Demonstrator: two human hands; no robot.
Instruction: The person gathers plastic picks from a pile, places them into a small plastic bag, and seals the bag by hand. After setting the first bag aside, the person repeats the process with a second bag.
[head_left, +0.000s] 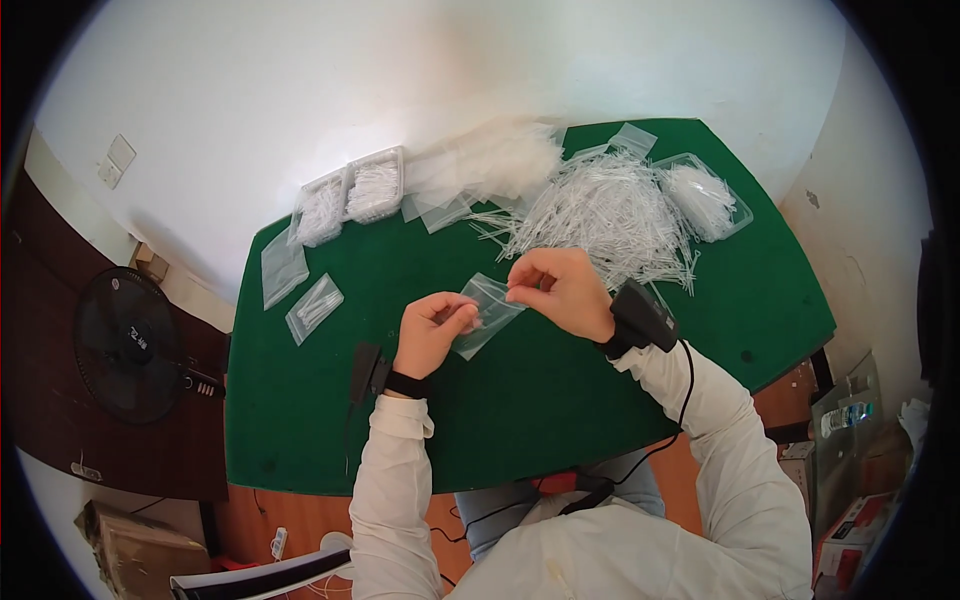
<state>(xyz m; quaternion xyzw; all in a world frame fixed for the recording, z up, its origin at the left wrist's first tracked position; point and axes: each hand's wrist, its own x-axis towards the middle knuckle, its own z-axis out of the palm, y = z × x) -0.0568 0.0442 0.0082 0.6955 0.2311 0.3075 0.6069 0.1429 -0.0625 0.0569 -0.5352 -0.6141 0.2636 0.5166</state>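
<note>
A small clear zip bag (pixel 487 336) is stretched between my two hands above the green table (pixel 480 440). Its left edge is pinched by the closed fingers of my left hand (pixel 428 332); whether anything else is in those fingers is hidden. My right hand (pixel 568 292) pinches the bag's upper right corner between thumb and forefinger. Just beyond my right hand spreads a big heap of thin clear plastic sticks (pixel 605 205). To the left, a small bag with several white sticks inside (pixel 315 308) lies flat beside another clear bag (pixel 285 272).
Two clear trays of small plastic pieces (pixel 375 188) stand at the back left. Beside them lies a loose stack of clear bags (pixel 490 160). A third filled tray (pixel 703 200) sits right of the heap. A black fan (pixel 128 345) stands left of the table.
</note>
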